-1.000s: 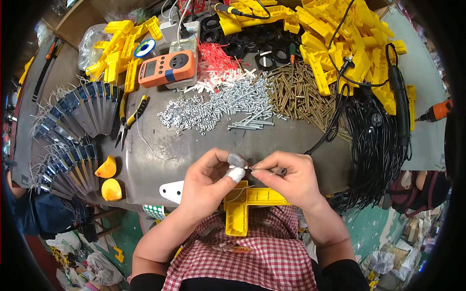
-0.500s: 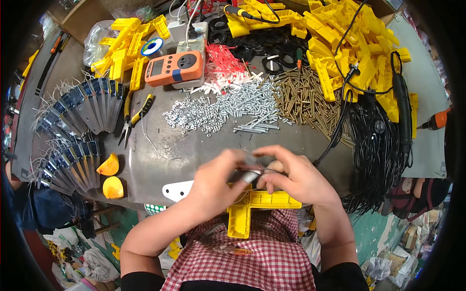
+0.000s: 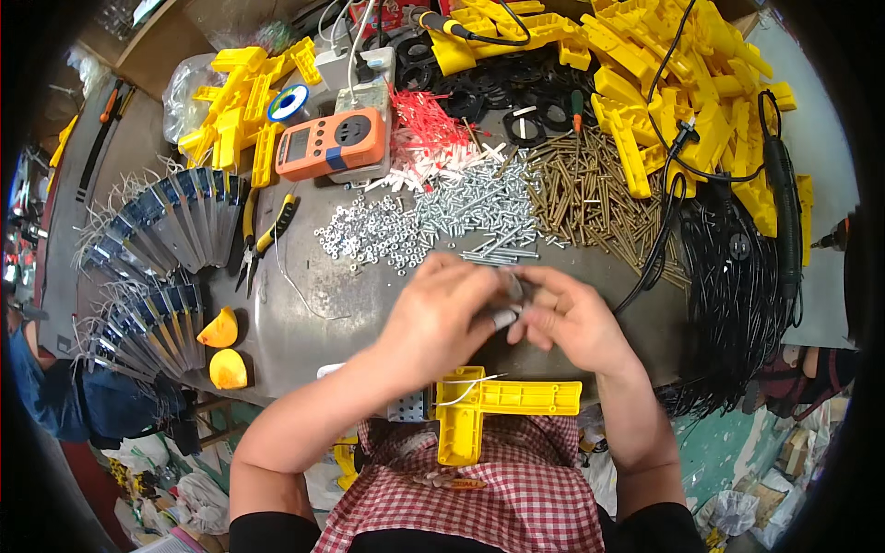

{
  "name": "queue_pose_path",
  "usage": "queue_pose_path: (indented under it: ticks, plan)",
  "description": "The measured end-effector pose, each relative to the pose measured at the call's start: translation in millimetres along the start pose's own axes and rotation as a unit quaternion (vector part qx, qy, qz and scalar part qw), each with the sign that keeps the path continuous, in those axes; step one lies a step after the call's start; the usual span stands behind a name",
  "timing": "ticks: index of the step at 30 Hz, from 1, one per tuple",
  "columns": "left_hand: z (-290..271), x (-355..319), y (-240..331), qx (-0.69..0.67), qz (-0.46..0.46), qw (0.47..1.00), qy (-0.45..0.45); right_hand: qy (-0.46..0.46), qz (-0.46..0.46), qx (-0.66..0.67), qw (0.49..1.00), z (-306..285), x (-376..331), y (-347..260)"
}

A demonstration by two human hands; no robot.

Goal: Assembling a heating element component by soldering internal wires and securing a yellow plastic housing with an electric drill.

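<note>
Beyond a yellow T-shaped housing (image 3: 470, 415) with a white wire (image 3: 477, 380) at the near edge of the desk (image 3: 286, 341), holding left hand (image 3: 441, 318) and right hand (image 3: 576, 323) close together, with anything pinched between them too blurred to tell, short of loose nuts (image 3: 369, 232), silver screws (image 3: 479, 203) and, farther off, an orange multimeter (image 3: 330, 145).

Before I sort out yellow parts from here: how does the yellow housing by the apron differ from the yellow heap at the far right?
Pose: the yellow housing lies singly, hollow side up; the yellow heap is jumbled, its pieces at many angles.
Place: the housing is at the bench's near edge; the heap is toward the back.
Wiring: a thin white wire crosses the housing; a black cable crosses the heap.
Shared: yellow colour.
</note>
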State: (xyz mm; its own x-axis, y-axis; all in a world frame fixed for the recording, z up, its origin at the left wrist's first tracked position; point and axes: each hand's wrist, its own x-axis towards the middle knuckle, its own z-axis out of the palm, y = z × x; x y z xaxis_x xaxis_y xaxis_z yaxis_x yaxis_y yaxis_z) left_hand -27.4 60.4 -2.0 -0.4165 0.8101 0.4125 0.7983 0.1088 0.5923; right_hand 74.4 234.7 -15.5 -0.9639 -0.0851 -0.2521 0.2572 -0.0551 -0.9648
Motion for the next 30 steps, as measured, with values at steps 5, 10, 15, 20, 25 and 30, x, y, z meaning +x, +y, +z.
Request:
queue_pose_path:
  ticks: [5,10,15,20,25,30]
  plan:
    - [-6.7,51.1,-70.0,0.112,-0.03,0.993,0.025,0.098,-0.023,0.147,0.984,-2.7,8.4,15.8]
    - [13.9,78.5,-96.5,0.34,-0.044,0.939,0.03,0.076,-0.024,0.115,0.99,4.9,8.8,16.6]
    - [3.9,61.0,-92.8,0.226,-0.026,0.969,0.094,0.083,-0.015,0.141,0.986,3.3,10.1,18.9]
    - [-9.7,28.1,-74.6,0.228,-0.057,0.967,0.094,0.106,-0.016,0.096,0.99,6.1,12.9,16.8]
    - [-10.2,-9.6,-24.3,0.054,-0.153,0.983,0.087,0.111,-0.016,0.137,0.984,6.9,9.5,15.3]
    - [-13.3,-14.8,16.2,0.023,0.044,0.998,0.035,0.06,0.038,0.209,0.975,9.7,-5.6,-6.3]
